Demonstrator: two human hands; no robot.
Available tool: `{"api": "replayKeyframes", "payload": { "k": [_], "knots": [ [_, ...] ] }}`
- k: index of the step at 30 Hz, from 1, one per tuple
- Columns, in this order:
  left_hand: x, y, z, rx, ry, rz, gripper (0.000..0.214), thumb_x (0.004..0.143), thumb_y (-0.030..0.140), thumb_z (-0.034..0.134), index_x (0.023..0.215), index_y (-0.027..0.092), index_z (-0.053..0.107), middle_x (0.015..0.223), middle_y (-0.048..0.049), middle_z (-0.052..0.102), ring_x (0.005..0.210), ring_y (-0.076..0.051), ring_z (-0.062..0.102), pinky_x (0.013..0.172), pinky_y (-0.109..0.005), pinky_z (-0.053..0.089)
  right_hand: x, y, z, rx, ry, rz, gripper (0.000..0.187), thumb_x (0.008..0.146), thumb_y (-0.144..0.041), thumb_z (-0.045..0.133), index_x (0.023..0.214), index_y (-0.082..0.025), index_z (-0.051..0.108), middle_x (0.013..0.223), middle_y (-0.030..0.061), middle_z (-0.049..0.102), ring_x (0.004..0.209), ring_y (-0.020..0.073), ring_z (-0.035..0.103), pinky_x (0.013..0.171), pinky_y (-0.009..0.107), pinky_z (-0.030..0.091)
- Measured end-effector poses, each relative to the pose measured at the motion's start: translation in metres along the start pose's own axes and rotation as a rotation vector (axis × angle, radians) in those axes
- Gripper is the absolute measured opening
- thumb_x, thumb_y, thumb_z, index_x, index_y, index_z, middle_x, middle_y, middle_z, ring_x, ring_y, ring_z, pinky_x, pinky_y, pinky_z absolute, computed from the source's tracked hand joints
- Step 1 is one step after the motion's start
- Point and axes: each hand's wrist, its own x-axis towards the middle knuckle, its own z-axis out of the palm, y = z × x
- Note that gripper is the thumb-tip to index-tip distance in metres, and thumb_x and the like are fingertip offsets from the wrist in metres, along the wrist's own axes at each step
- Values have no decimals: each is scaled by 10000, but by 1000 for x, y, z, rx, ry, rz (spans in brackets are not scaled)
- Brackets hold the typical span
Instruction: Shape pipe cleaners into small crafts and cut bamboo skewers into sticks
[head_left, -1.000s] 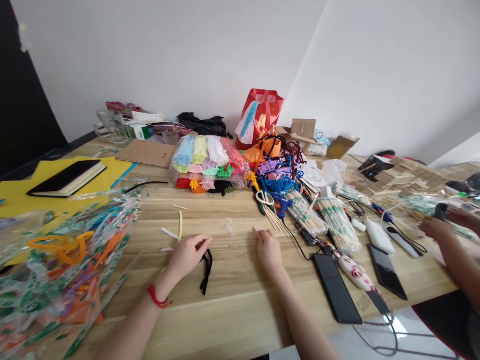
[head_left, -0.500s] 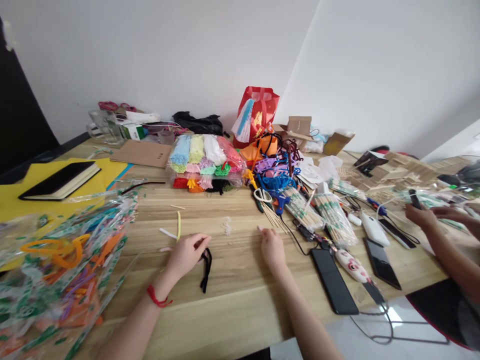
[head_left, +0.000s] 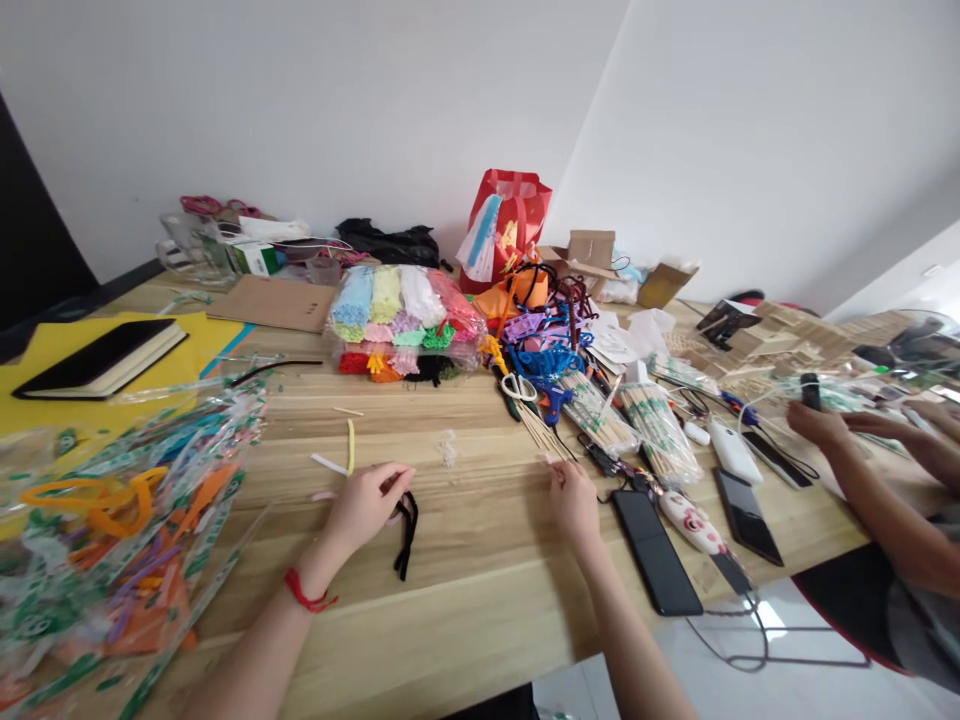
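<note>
My left hand [head_left: 367, 510] is closed in a pinch over the table [head_left: 465, 620]; what its fingertips hold, if anything, is too small to make out. Black pipe cleaners [head_left: 407, 545] come out from beside and below its fingers, and I cannot tell whether it grips them. Short yellow [head_left: 350, 447] and white pipe cleaner pieces [head_left: 328, 463] lie just beyond that hand. Further right, my right hand [head_left: 576, 500] has its fingers pressed together, with something tiny and pale at the tips. Between the hands, further back, sits a small clump of clear bits [head_left: 448, 448].
Pipe cleaner bundles [head_left: 409, 320] in plastic stand behind. Scissors [head_left: 519, 388], a blue glue gun [head_left: 553, 400], bagged sticks [head_left: 660, 430] and a black phone [head_left: 656, 552] lie right. Wrappers [head_left: 142, 530] and a black notebook [head_left: 101, 358] fill the left. Another person's hands [head_left: 821, 425] work at far right.
My right hand has moved right, away from the left hand. My left hand keeps its pinch beside the black pipe cleaners. The whole view has shifted slightly.
</note>
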Motion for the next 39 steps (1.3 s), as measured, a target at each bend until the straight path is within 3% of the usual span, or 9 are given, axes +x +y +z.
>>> {"api": "replayKeyframes", "payload": {
  "k": [6, 9, 13, 18, 27, 29, 33, 36, 39],
  "knots": [
    [1, 3, -1, 10, 19, 17, 283, 836, 399, 453, 811, 196, 649, 759, -31, 702, 671, -166, 631, 628, -247, 447, -23, -66, 35, 126, -231, -139, 305, 882, -149, 364, 1053, -182, 615, 978, 92, 648, 879, 172, 612, 763, 265, 452],
    [2, 3, -1, 23, 30, 15, 278, 836, 396, 456, 805, 199, 650, 747, -25, 702, 661, -164, 628, 628, -245, 444, -24, -85, 36, 211, -251, -193, 289, 885, -159, 375, 1031, -192, 621, 924, 77, 651, 834, 161, 623, 735, 249, 461],
    [1, 2, -1, 33, 34, 18, 290, 845, 403, 446, 803, 202, 650, 734, -21, 698, 655, -159, 623, 621, -240, 439, -13, -40, 9, 162, -69, -148, 289, 858, -188, 402, 1060, -187, 609, 922, 81, 647, 852, 176, 612, 743, 286, 468],
    [1, 0, 0, 38, 30, 16, 275, 846, 397, 455, 816, 204, 649, 746, -20, 701, 670, -159, 632, 626, -236, 442, -27, 15, -15, -55, -24, -27, 270, 867, -246, 392, 927, -161, 641, 856, 101, 645, 751, 203, 608, 640, 295, 449],
    [2, -1, -1, 74, 28, 20, 282, 847, 396, 451, 817, 199, 651, 770, -26, 705, 672, -162, 636, 628, -239, 446, -58, -96, 24, 162, -192, -186, 297, 905, -196, 342, 1045, -200, 604, 911, 64, 653, 749, 163, 617, 651, 255, 463],
    [2, -2, 0, 74, 28, 24, 281, 848, 394, 450, 821, 199, 651, 784, -27, 708, 683, -163, 639, 630, -238, 447, -52, -87, 18, 202, -111, -181, 295, 906, -205, 345, 1057, -195, 599, 915, 70, 653, 819, 171, 612, 721, 274, 470],
    [2, -2, 0, 75, 30, 29, 271, 848, 384, 457, 824, 195, 650, 767, -24, 708, 670, -162, 641, 624, -237, 443, -48, -28, -9, 76, 107, -52, 286, 904, -260, 367, 995, -155, 617, 1014, 133, 634, 981, 219, 575, 813, 335, 451],
    [2, -2, 0, 66, 25, 28, 269, 850, 379, 454, 831, 195, 649, 765, -22, 709, 667, -160, 643, 623, -235, 444, -56, -5, -16, -15, 54, 35, 295, 906, -283, 365, 966, -140, 616, 948, 140, 639, 899, 233, 597, 745, 338, 462],
    [2, -2, 0, 66, 9, 19, 288, 855, 393, 441, 830, 198, 651, 777, -25, 711, 686, -165, 646, 623, -236, 449, -68, -33, -3, 2, -71, -4, 289, 916, -245, 338, 1005, -149, 596, 963, 121, 637, 856, 211, 613, 707, 309, 469]
  ]
}}
